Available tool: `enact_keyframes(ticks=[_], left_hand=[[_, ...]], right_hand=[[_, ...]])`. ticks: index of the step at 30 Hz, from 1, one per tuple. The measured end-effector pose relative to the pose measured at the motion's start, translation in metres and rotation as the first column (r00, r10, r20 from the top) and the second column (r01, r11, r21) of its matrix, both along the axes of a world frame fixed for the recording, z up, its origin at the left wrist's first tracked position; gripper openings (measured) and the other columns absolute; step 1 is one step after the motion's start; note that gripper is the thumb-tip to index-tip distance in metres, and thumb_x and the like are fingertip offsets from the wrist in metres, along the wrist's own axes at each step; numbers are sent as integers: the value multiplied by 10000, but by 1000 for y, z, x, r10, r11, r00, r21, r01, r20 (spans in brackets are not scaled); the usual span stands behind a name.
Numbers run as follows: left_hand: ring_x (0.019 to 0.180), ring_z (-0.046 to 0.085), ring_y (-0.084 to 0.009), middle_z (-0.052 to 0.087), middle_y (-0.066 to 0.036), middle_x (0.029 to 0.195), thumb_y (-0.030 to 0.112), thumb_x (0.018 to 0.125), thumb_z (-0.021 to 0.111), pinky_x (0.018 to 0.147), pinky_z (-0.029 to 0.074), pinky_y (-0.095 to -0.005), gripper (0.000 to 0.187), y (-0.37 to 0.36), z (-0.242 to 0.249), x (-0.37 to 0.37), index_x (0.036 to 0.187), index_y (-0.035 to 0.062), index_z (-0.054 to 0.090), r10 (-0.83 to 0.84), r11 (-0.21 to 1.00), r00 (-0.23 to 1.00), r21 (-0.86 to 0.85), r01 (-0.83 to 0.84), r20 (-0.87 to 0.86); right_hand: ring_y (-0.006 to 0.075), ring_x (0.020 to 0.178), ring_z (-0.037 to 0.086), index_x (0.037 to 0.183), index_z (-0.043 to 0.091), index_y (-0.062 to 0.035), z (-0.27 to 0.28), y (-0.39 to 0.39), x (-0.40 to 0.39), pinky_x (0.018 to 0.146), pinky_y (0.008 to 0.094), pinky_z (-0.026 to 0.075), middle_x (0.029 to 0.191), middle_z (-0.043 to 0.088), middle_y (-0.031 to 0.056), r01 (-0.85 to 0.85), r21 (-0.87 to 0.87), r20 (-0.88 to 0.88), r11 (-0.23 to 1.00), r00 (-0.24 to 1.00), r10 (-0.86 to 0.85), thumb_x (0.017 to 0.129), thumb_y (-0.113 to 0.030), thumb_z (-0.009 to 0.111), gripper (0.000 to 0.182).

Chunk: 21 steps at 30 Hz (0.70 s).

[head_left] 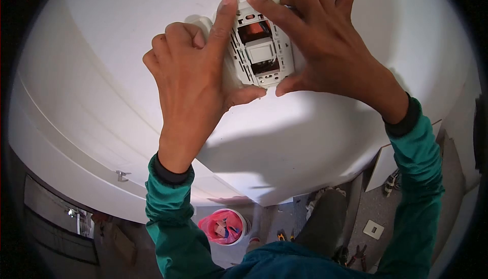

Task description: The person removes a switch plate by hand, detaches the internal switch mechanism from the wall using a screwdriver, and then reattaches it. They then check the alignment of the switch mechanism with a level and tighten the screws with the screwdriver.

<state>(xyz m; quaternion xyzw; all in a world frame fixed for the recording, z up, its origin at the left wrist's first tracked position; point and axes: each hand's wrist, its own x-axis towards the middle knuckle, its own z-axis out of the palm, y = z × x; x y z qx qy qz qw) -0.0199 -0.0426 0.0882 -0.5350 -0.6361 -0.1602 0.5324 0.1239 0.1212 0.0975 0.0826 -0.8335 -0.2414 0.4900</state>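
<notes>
A white light switch frame [261, 51] sits against the white wall, with a single rocker in its middle. Dark openings above and below the rocker show an orange-red box and wires behind. My left hand [190, 70] grips the frame's left side, index finger at the top corner and thumb along the bottom edge. On the right side, my right hand [330, 48] holds it too, index finger at the top and thumb just by the lower corner. Part of a white rounded fitting [200, 21] shows behind my left hand.
Below on the floor stands a bucket [246, 226] lined with a pink bag [208, 223] with scraps inside. A white cover plate [373, 229] and pliers [360, 254] lie at the right. A metal handle [121, 176] juts from a white panel at left.
</notes>
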Motion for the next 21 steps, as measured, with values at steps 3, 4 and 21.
enact_keyframes(ticks=[3, 4, 21], left_hand=[[882, 406, -266, 433, -97, 909, 612, 336, 836, 785, 330, -393, 1225, -2, 0, 0, 1435, 254, 432, 17, 1000, 1000, -14, -17, 13], [882, 406, -266, 433, -97, 909, 612, 336, 836, 785, 330, -393, 1225, -1, 0, -1, 1435, 254, 432, 21, 1000, 1000, -19, -21, 19], [848, 328, -226, 380, -65, 903, 677, 439, 812, 762, 316, -389, 1161, 12, -12, -12, 1400, 131, 459, -23, 997, 995, 74, 31, -95]], right_hand=[[236, 930, 427, 1373, 410, 8, 13, 5, 11, 791, 443, 254, 992, 474, 151, 15, 22, 145, 1000, 989, -18, 523, -420, 913, 1076], [239, 934, 428, 1376, 403, 7, 14, 6, 11, 795, 442, 256, 998, 474, 152, -2, 10, 181, 1000, 984, 0, 520, -413, 915, 1082], [245, 939, 443, 1394, 384, -66, 4, 42, -17, 788, 402, 313, 1033, 445, 125, -3, 322, -76, 947, 997, 29, 373, -357, 960, 1208]])
